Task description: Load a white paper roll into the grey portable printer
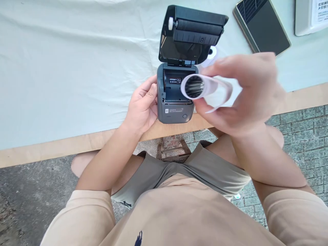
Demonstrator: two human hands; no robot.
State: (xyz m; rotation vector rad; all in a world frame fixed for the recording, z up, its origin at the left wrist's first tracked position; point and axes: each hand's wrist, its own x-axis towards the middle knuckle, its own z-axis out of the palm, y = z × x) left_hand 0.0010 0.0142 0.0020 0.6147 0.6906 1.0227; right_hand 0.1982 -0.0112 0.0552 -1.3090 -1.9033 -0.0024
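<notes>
A small dark label printer (175, 112) stands at the table's front edge with its lid (192, 30) raised, showing a bare inner bay. Around its left side my left hand (143, 102) is closed, thumb against the casing. My right hand (246, 92) pinches a white paper roll (210, 89) between thumb and fingers, in front of the printer's right side. The roll's dark hollow core faces left, and a loose end of paper curls at its right. Behind the printer lies a second white roll (208, 58), partly hidden by the lid and my right hand.
A pale cloth (77, 68) covers the table, whose bare wooden edge (64, 143) runs along the front. At the back right lie a dark flat device like a phone (266, 29) and a white labelled object (307, 20), cut off by the frame. My legs are below the edge.
</notes>
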